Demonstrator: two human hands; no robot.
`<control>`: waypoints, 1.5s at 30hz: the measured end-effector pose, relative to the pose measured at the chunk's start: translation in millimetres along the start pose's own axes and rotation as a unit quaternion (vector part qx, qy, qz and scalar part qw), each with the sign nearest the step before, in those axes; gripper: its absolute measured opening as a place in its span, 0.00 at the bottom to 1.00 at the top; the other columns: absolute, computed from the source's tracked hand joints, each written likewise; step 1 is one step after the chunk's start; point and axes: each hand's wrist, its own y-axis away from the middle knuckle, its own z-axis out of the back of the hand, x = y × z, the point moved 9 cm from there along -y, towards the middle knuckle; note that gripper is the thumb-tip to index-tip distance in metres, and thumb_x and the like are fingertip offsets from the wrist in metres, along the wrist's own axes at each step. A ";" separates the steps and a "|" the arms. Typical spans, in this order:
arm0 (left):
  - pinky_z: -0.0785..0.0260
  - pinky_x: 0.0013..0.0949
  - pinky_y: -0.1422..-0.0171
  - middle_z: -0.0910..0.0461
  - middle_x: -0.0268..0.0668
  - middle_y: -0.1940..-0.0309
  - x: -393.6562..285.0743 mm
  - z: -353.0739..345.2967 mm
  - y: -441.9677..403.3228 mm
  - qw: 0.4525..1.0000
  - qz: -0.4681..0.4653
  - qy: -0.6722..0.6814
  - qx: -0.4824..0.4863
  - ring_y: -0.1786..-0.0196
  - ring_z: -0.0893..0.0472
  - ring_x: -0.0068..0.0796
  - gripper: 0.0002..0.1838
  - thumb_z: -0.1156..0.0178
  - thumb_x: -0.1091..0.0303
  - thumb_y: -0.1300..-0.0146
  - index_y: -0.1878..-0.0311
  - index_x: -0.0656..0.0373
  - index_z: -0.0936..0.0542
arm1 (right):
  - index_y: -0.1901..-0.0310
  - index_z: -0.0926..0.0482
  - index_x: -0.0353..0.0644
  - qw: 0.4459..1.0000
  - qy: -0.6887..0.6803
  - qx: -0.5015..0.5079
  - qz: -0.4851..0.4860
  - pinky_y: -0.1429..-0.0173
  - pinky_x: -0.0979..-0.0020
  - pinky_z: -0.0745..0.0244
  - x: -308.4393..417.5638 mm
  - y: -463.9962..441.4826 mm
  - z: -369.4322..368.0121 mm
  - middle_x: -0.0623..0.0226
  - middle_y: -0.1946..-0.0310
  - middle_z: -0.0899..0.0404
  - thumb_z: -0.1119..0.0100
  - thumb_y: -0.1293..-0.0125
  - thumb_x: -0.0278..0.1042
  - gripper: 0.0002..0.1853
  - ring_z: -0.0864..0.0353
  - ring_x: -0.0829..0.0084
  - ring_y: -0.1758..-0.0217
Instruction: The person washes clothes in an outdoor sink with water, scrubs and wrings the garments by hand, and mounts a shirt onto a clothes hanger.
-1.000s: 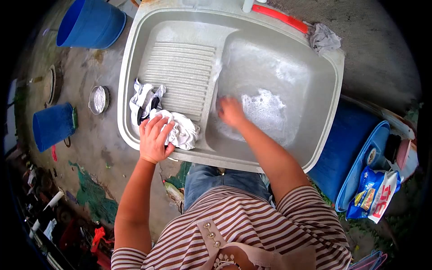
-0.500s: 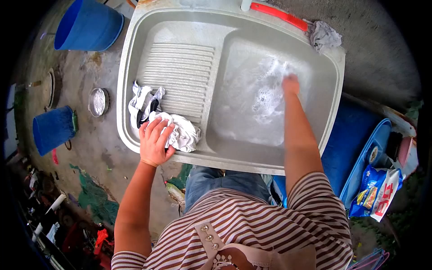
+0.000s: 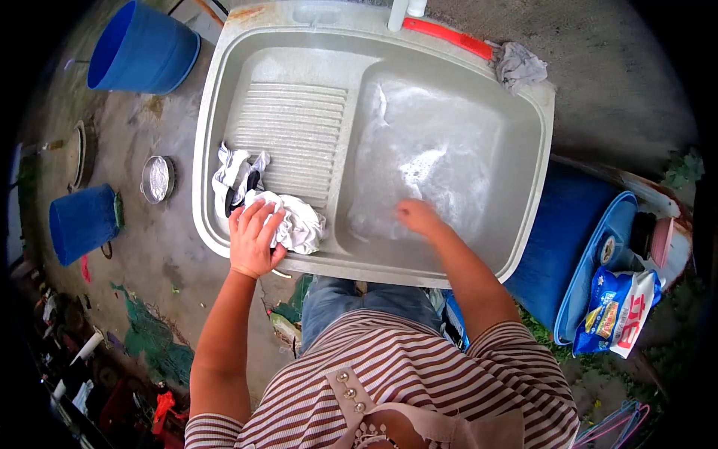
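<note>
In the head view, a big grey sink (image 3: 544,142) stands right in front of the person. The white cloth (image 3: 299,224) lies bunched up in its near left corner, over the bottom end of the bumpy washboard (image 3: 295,135). A white cloth with dark parts (image 3: 233,176) lies just beyond it, by the left edge.

The left hand (image 3: 256,238) rests on the white cloth. Its fingers are a little apart and bent over the top, with the thumb out to the side; it seems to press the cloth down so it won't slip, more than grab it. The right hand (image 3: 419,215) is over the deep side, toward the near edge. Its fingers look loosely curled, but it is blurry, so I can't tell if it holds anything. White suds (image 3: 422,166) lie just past it.

A low ridge splits the two sides, so the cloth likely stays out of the suds. On the far edge are a red tool (image 3: 449,37) and, at the far right corner, a grey rag (image 3: 520,66), probably put there to be out of the way. A blue and white bag (image 3: 617,310) sits off to the right.
</note>
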 end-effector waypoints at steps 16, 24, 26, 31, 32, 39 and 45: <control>0.43 0.55 0.29 0.25 0.39 0.41 -4.7 1.8 4.3 1.000 -0.013 -0.002 -0.014 0.32 0.30 0.44 0.35 0.38 0.64 0.58 0.40 0.53 0.23 | 0.52 0.18 0.49 0.950 0.053 -0.286 -0.110 0.43 0.56 0.23 -6.7 90.0 98.8 0.57 0.51 0.19 0.41 0.35 0.35 0.11 0.20 0.55 0.46; 0.43 0.54 0.29 0.24 0.37 0.41 -2.2 1.5 1.3 1.000 -0.004 0.000 -0.016 0.34 0.29 0.41 0.33 0.37 0.63 0.58 0.41 0.51 0.22 | 0.49 0.19 0.51 0.892 0.114 -0.428 -0.094 0.43 0.57 0.24 14.3 18.3 149.4 0.61 0.52 0.21 0.40 0.36 0.30 0.14 0.22 0.56 0.45; 0.44 0.54 0.29 0.24 0.36 0.41 -1.3 1.6 2.1 1.000 -0.005 0.007 -0.021 0.33 0.28 0.41 0.33 0.37 0.63 0.58 0.42 0.51 0.22 | 0.50 0.19 0.52 0.901 0.129 -0.398 -0.116 0.42 0.58 0.25 15.3 1.1 152.2 0.63 0.50 0.21 0.42 0.36 0.31 0.13 0.22 0.58 0.44; 0.43 0.54 0.29 0.23 0.36 0.41 0.3 1.0 1.6 1.000 0.001 0.006 -0.007 0.34 0.28 0.41 0.32 0.37 0.63 0.58 0.42 0.50 0.21 | 0.51 0.20 0.53 0.899 0.188 -0.357 -0.169 0.42 0.58 0.26 10.4 -22.2 150.3 0.64 0.48 0.22 0.46 0.35 0.31 0.12 0.22 0.61 0.44; 0.43 0.54 0.30 0.23 0.36 0.42 -0.1 1.5 1.0 1.000 0.001 0.006 -0.007 0.34 0.28 0.41 0.32 0.37 0.63 0.58 0.42 0.50 0.21 | 0.52 0.20 0.52 0.900 0.188 -0.356 -0.169 0.42 0.58 0.26 11.0 -20.8 151.1 0.65 0.49 0.21 0.47 0.34 0.31 0.11 0.22 0.62 0.44; 0.42 0.55 0.30 0.23 0.37 0.42 0.0 1.3 -0.1 1.000 -0.004 0.005 -0.011 0.34 0.28 0.41 0.32 0.37 0.63 0.58 0.42 0.50 0.21 | 0.53 0.21 0.50 0.904 0.205 -0.338 -0.162 0.44 0.58 0.27 10.2 -18.2 143.1 0.66 0.52 0.20 0.45 0.35 0.33 0.10 0.21 0.63 0.45; 0.42 0.55 0.30 0.23 0.37 0.42 -0.1 0.7 0.4 1.000 -0.006 0.006 -0.014 0.34 0.28 0.42 0.32 0.38 0.63 0.58 0.42 0.50 0.21 | 0.54 0.21 0.51 0.914 0.184 -0.318 -0.171 0.44 0.57 0.28 12.7 -16.1 140.9 0.67 0.52 0.20 0.45 0.36 0.33 0.09 0.21 0.64 0.45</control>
